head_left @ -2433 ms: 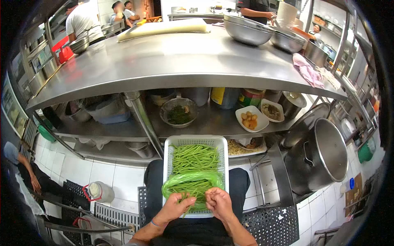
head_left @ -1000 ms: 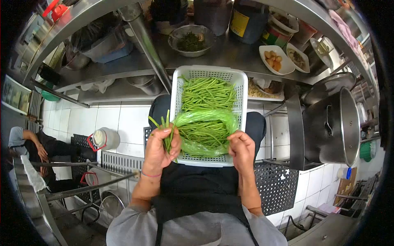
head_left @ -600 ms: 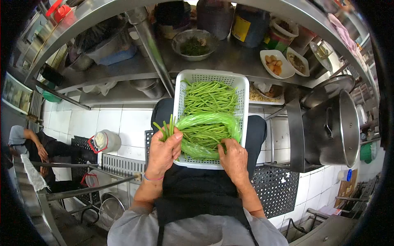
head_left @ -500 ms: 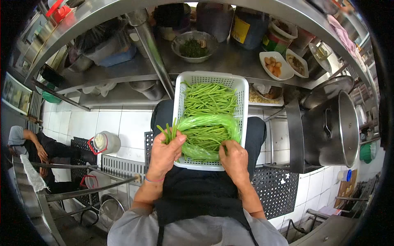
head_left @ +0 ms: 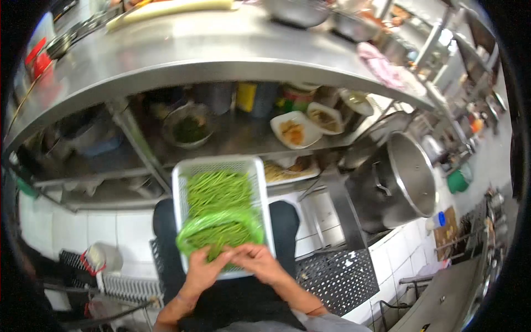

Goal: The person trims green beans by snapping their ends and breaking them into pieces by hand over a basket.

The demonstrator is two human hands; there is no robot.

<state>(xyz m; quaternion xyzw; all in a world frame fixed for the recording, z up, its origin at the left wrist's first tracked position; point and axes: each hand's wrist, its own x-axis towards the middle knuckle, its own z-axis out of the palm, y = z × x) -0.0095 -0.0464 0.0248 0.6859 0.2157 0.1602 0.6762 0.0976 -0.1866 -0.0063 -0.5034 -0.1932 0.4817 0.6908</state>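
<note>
A white perforated plastic basket (head_left: 266, 221) of long green beans (head_left: 218, 191) rests on my lap. In its nearer half lies an open green plastic bag (head_left: 221, 218), its rim rolled back around more beans. My left hand (head_left: 204, 269) is closed on a few green beans that poke up between thumb and fingers, over the bag's near side. Right beside it, my right hand (head_left: 258, 263) has its fingertips pinched together, close to the left thumb. Blur hides what, if anything, those fingertips hold.
A steel counter (head_left: 221, 69) with a lower shelf stands in front. The shelf holds a bowl of dark greens (head_left: 189, 128) and white dishes of food (head_left: 295, 130). A large steel pot (head_left: 381, 188) stands to the right, a white bucket (head_left: 104, 258) to the left.
My view has tilted up and swung right. My hands have come together over the bag's near side; the left has brought its beans in from the basket's left edge.
</note>
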